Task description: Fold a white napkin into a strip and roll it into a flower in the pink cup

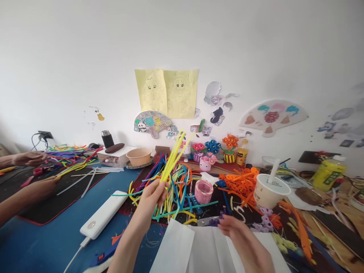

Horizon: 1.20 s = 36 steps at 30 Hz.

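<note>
Yellow fuzzy stems (171, 161) tight in the left hand (153, 195), right hand (241, 236) near white sheets (176, 246), fingers half-curled, hold unclear.

Near the clock's centre, the yellow stems (172, 161) look fuzzy and matt, like the ribbed pink pot (203, 194) at five o'clock. The white box (105, 212) at eight looks smooth plastic, the flask (107, 141) at nine has a shiny metal cap (105, 132), and the paper sheets (180, 99) at eleven are matt.

1 bundle of thin, bright yellow stems (171, 160), gripped near its lower end in the left hand (153, 195), leans right, upper tips fanned apart.
</note>
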Available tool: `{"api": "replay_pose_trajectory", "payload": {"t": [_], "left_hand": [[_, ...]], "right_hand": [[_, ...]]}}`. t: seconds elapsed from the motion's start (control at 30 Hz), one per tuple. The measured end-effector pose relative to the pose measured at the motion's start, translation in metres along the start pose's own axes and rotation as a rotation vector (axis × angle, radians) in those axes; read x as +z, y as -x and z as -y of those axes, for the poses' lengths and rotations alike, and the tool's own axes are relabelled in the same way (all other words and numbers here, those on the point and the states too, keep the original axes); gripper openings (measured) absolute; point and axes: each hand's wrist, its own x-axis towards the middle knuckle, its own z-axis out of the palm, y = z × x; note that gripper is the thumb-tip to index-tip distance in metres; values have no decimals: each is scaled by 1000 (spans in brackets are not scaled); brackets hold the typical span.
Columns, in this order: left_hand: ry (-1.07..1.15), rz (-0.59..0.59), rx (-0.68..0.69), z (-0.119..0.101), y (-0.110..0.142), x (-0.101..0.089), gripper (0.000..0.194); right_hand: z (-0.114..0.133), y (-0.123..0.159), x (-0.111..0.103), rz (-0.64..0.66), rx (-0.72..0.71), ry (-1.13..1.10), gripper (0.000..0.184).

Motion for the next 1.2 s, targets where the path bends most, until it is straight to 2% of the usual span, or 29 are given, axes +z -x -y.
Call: {"api": "replay_pose_trajectory", "payload": {"t": [0.07,0.2,0.3,0.37,0.53,0.7,0.8,0.93,1.07,1.2], "left_hand": [[-29,76,9,1,8,12,40],[-119,248,29,8,18,30,41],[-227,365,48,13,20,31,41],[-315,381,55,14,19,24,38],[-470,240,61,14,10,6,23],[-468,111,90,20,0,11,17],[-408,47,93,27,-8,14,20],[-298,27,71,37,-21,13,32],[-245,-13,38,41,-25,14,31],[-173,-43,-18,34,-31,9,35]], "right_hand": [[13,-5,26,119,-20,-42,55],[27,-24,81,232,-4,-130,68],[27,-39,110,345,56,-215,60],[25,-47,121,386,78,-242,54],[21,-66,139,445,95,-280,53],[14,-78,162,502,50,-294,53],[8,-80,170,575,32,-279,51],[2,-75,171,702,7,-228,51],[-7,-73,171,715,-75,-177,55],[-25,-81,176,694,-154,-44,61]]}}
